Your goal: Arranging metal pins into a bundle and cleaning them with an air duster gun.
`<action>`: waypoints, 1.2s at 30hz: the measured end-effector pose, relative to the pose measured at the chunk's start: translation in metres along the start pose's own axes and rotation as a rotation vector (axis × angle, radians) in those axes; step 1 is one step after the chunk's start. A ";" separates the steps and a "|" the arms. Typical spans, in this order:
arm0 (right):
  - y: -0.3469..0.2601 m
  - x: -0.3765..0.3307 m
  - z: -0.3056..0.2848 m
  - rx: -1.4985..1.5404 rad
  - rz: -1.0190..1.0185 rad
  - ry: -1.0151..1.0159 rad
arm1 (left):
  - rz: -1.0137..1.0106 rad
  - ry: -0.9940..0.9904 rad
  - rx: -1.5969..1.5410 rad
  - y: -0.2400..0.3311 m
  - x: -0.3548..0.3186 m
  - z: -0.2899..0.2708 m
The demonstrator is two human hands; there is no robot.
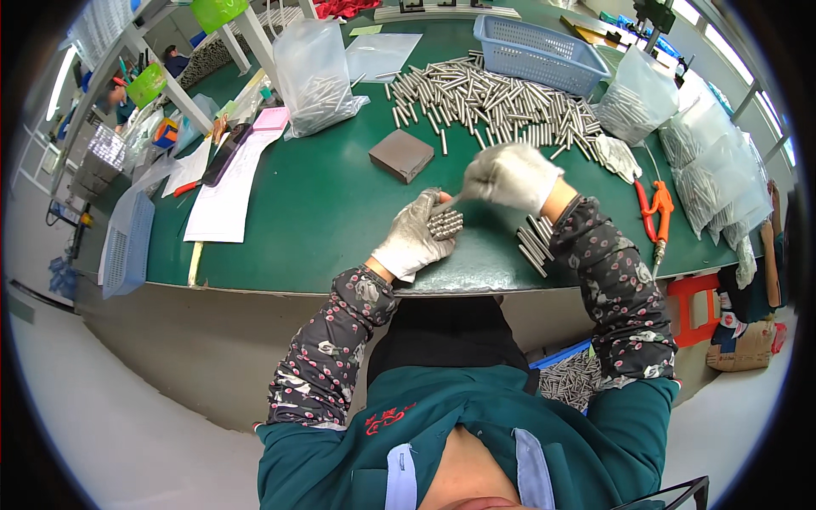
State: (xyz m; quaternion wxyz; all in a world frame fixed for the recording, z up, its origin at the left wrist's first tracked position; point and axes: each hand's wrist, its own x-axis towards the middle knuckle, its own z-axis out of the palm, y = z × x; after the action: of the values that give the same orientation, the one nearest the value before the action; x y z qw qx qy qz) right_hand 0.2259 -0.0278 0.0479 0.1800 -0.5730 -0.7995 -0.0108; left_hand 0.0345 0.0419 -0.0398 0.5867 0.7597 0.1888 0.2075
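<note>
My left hand (415,236), in a whitish work glove with a bare fingertip showing, is wrapped round a bundle of short metal pins (446,224), their round ends facing up. Just right of it and slightly farther off, my gloved right hand (512,177) is closed and a little blurred. A thin greyish piece (452,204) reaches from its fingers over the bundle; its kind is not clear. Several loose pins (535,244) lie side by side below my right wrist. Beyond my left hand rests a dark grey-brown square block (401,155) on the green table (331,195).
A large heap of pins (501,102) spreads at the back, before a blue basket (541,55). Bags of pins (313,81) stand left and right (718,166). An orange air gun (660,204) lies at right, papers (223,200) at left. A blue bin of pins (571,380) sits below.
</note>
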 end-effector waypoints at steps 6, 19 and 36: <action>-0.026 0.009 -0.006 -0.074 -0.138 -0.055 | 0.034 0.072 0.056 0.007 -0.007 -0.001; -0.019 0.014 -0.012 -0.066 -0.283 0.055 | -0.017 -0.021 -0.142 0.014 -0.006 0.001; -0.038 -0.034 0.010 -0.138 0.092 0.161 | -0.066 0.028 0.100 0.017 -0.005 0.001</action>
State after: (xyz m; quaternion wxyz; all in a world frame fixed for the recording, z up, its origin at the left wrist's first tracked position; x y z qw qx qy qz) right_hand 0.1979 -0.0693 0.0360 0.2041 -0.6172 -0.7528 -0.1036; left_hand 0.0316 0.0346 -0.0238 0.5519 0.7783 0.2322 0.1891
